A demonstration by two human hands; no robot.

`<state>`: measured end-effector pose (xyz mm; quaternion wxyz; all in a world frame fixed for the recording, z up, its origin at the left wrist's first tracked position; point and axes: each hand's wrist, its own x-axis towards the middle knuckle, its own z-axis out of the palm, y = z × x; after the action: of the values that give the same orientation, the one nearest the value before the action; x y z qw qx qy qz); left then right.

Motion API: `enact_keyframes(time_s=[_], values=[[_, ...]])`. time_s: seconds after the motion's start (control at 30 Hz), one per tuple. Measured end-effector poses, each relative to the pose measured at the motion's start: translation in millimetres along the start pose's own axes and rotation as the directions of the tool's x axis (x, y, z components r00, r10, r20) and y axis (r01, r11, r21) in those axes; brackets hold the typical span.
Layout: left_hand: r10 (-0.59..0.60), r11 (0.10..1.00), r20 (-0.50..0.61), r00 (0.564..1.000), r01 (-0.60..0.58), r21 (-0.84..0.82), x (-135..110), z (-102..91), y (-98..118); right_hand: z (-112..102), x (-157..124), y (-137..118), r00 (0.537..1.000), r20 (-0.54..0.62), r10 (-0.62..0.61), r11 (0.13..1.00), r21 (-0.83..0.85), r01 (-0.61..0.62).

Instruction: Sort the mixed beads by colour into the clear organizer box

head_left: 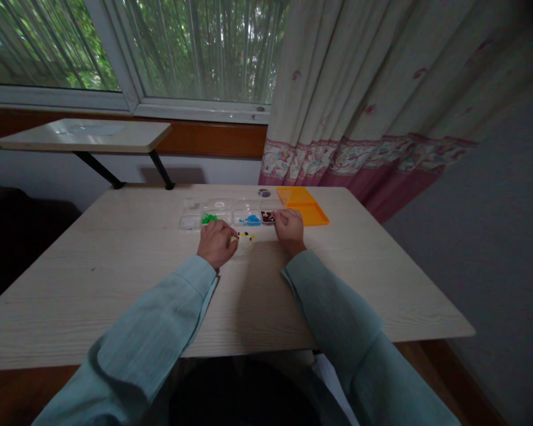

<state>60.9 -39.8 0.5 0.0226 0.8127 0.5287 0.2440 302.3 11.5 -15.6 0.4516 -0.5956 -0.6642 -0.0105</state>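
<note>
My left hand [217,244] rests low over the table with its fingers pinched together at one end of a short strand of yellow and dark beads [246,235]. The strand curves away to the right of the fingertips. At the right end of a clear compartment box [189,223], my right hand [289,229] dips its closed fingertips to a section of dark brown beads [267,216]. Whatever those fingers hold is too small to make out. Other sections contain blue beads [250,220] and green beads [209,218], the green ones just behind my left hand.
An orange open tray or lid [313,214] lies right of the box, partly behind my right hand. A round dark cable hole [264,193] is near the back edge of the pale wooden table [128,284]. A raised shelf [115,142] stands at the back left. Curtains [328,118] hang behind.
</note>
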Motion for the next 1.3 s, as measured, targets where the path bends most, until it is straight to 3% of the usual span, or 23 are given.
enact_keyframes(time_s=[0.67, 1.0, 1.13, 1.3], values=[[0.018, 1.0, -0.016, 1.0, -0.017, 0.015, 1, 8.0, 0, 3, 1, 1, 1.0, -0.001, -0.012, 1.0, 0.004, 0.012], [-0.018, 0.992, -0.081, 0.997, 0.008, -0.124, 4, 9.3, -9, 2, 0, -1, 1.0, 0.016, -0.025, 0.999, -0.026, 0.026], [-0.048, 0.982, -0.127, 0.991, 0.023, -0.187, 6, 10.0, -9, 0, -4, -16, 0.977, 0.125, -0.173, 0.985, 0.027, 0.171], [-0.094, 0.965, -0.155, 0.983, 0.052, -0.258, 8, 12.0, -11, 5, -15, -40, 0.873, 0.285, -0.397, 0.918, 0.104, 0.384]])
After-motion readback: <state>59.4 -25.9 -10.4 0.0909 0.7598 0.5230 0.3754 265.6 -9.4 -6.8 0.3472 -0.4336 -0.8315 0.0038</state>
